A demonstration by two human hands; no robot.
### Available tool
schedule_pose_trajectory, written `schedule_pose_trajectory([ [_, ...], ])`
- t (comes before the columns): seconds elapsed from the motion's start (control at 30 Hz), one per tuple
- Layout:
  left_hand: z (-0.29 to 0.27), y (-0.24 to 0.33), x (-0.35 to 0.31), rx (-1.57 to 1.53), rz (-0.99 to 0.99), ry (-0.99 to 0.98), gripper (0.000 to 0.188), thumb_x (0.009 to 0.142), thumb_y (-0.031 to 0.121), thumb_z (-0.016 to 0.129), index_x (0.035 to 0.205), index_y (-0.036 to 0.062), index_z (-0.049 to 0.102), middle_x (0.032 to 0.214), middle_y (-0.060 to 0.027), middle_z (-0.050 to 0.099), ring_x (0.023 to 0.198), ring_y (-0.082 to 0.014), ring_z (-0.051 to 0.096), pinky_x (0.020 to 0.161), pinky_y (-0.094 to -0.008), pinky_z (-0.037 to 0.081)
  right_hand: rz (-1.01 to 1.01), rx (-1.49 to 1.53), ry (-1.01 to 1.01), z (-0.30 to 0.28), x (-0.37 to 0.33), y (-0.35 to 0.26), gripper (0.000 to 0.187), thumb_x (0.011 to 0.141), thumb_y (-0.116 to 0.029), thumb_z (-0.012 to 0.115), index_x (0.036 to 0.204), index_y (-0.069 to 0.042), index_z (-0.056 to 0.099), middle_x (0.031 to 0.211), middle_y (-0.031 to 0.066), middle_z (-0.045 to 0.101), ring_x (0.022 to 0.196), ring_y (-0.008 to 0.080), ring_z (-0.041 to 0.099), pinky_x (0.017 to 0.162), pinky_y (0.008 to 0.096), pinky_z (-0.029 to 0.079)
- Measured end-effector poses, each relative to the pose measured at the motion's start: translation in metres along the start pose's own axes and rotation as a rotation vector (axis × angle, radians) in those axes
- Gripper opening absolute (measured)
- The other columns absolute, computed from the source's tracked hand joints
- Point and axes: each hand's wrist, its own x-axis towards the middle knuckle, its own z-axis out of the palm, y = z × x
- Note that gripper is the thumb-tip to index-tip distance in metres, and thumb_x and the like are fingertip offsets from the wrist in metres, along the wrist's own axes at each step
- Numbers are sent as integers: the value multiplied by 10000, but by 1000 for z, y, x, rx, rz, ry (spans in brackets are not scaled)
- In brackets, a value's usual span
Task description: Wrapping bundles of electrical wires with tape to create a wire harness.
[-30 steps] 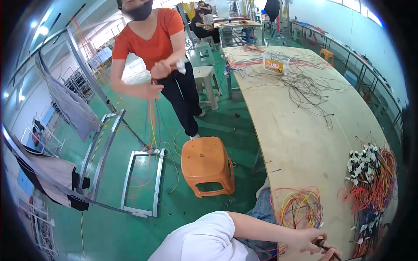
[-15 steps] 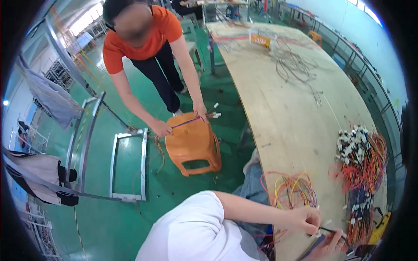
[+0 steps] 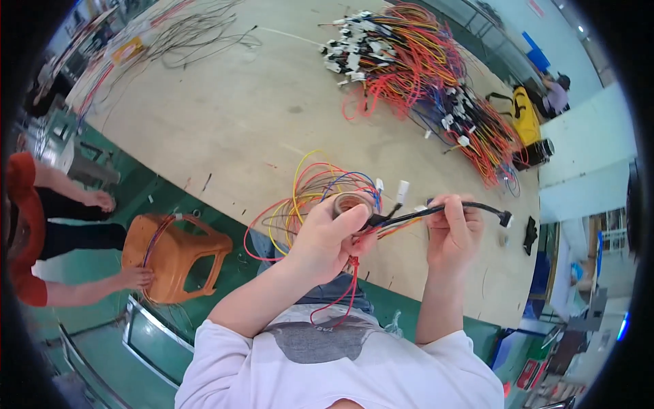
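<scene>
A: What do we record at the grips?

B: We count two. The left grip (image 3: pixel 325 235) is closed around one roll of tape (image 3: pixel 352 199) and part of one black cable (image 3: pixel 409 214); its curled fingers are partly hidden, so we cannot separate every contact. The right grip (image 3: pixel 455 228) pinches the cable between thumb and fingers.

A: Where does the cable lie?

B: Across both grips, above the near edge of the worktop (image 3: pixel 238 116). Its free end carries one small connector (image 3: pixel 505 218), too small for us to detail. One red wire loop (image 3: pixel 355 267) hangs below the left grip.

A: And beyond?

B: One loose multicoloured coil (image 3: pixel 320 183) lies just behind the left grip, partly covered by it. Farther back we note two adjoining wire heaps (image 3: pixel 422 61); their white connectors overlap too densely to count. Beside them stands one yellow bag (image 3: pixel 524 116).

A: To the left?

B: One orange stool (image 3: pixel 174 255), with a co-worker's hand (image 3: pixel 136 277) on it. The frame cuts off the co-worker's head.
</scene>
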Motion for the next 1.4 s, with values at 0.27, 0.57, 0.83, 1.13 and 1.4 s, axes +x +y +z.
schedule_pose_trajectory([
  [0.27, -1, -12, 3, 952, 400, -143, 274, 736, 15, 616, 956, 36, 455, 809, -34, 465, 620, -65, 383, 516, -197, 319, -92, -178, -121, 1, 1, -9, 41, 786, -8, 554, 769, -12, 516, 750, 113, 591, 609, 97, 522, 538, 202, 413],
  [0.57, 8, -9, 17, 555, -34, -52, 488, 769, 52, 582, 1193, 9, 344, 843, -61, 520, 595, -114, 507, 501, -222, 403, -36, -93, -184, 1, 1, -4, 24, 796, -10, 553, 808, -4, 533, 794, 102, 597, 638, 102, 540, 558, 212, 436],
  [0.83, 2, -7, -3, 763, 395, -200, 341, 715, 89, 617, 1008, -3, 468, 879, -46, 451, 658, -94, 445, 593, -211, 366, 119, 101, 21, -7, 17, -2, 85, 812, -82, 569, 761, -19, 544, 689, 94, 590, 544, 108, 509, 489, 220, 401],
  [1.13, -7, -20, 15, 1208, 225, 50, 510, 701, 72, 691, 1088, -6, 368, 748, -46, 475, 610, -83, 497, 526, -224, 417, -92, -243, -187, 2, 2, -8, 53, 774, 10, 578, 813, 4, 542, 735, 62, 585, 642, 84, 536, 572, 212, 441],
  [1.4, -14, -20, 30, 1352, 370, 92, 585, 691, 39, 671, 1187, 52, 361, 866, -51, 537, 727, -132, 545, 631, -243, 453, -49, -274, -142, -1, -1, 1, 30, 758, 17, 581, 766, -4, 561, 779, 74, 581, 613, 84, 526, 523, 192, 419],
])
